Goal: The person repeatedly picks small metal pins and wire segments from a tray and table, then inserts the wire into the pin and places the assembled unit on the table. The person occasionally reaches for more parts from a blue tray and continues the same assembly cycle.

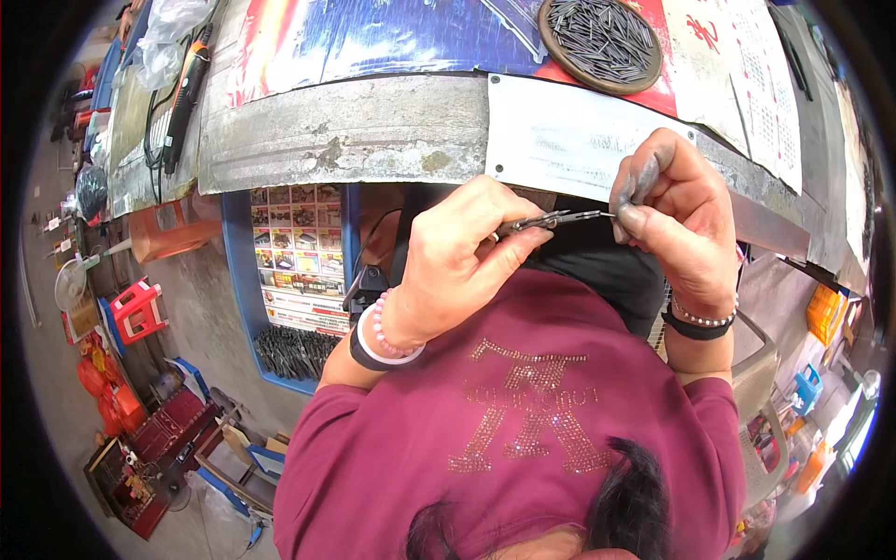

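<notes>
My left hand (pixel 467 257) is closed on a slender dark metal piece (pixel 565 219) with a jointed look, held in front of my chest just off the table edge. The piece points right, and its exact kind is unclear. My right hand (pixel 681 224) pinches at the far tip, where a thin light-coloured pin-like end shows between thumb and forefinger. Grey smudges cover those right fingertips. On the table beyond my right hand sits a round brown bowl (pixel 553 58) full of small dark metal strips (pixel 602 37).
A worn table edge (pixel 373 131) runs ahead, with a white sheet (pixel 551 131) fixed on it. Below left, a blue tray (pixel 245 299) holds many dark slim pieces (pixel 294 352). A black-and-orange pen-shaped tool (pixel 187 98) lies at far left. A red stool (pixel 138 310) stands on the floor.
</notes>
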